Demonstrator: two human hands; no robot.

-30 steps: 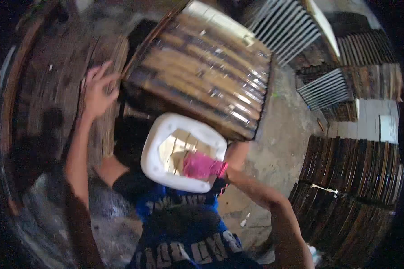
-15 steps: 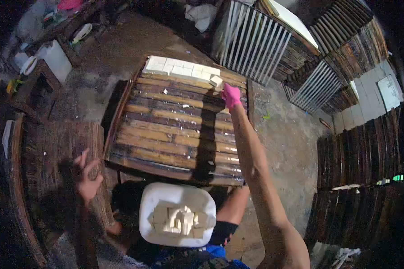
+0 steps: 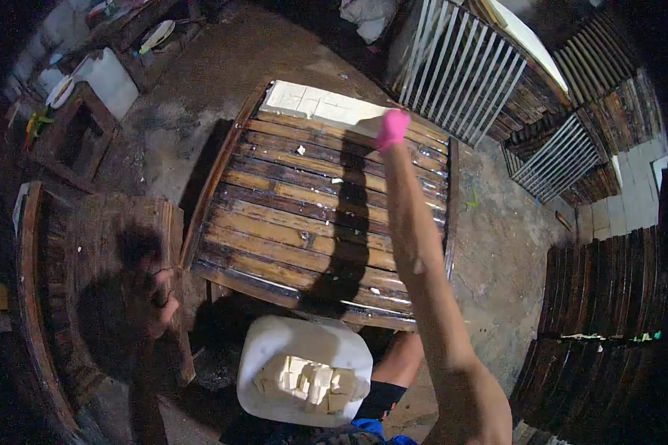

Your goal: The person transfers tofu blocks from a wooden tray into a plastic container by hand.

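A row of white, tofu-like blocks (image 3: 315, 103) lies along the far edge of a slatted wooden rack (image 3: 289, 222). At the row's right end is my right hand (image 3: 393, 130) in a pink glove, its fingers closed; whatever they hold is hidden. My left hand (image 3: 163, 304) hovers in shadow over a dark wooden board at the left, its fingers curled but apart and nothing in them. Close to my body stands a white plastic tub (image 3: 256, 356) with several more white blocks (image 3: 315, 382) inside. Small white crumbs are scattered across the slats.
Metal-barred racks (image 3: 453, 70) lean at the back right beside stacked wooden slat panels (image 3: 601, 289). A dark wooden board (image 3: 119, 230) is left of the rack. White plastic containers (image 3: 107, 81) and a wooden stool (image 3: 74, 141) stand at the far left.
My right hand has moved over the row's right end, and the loose tilted block there no longer shows. The view has shifted, and my left hand sits lower on the board's right side.
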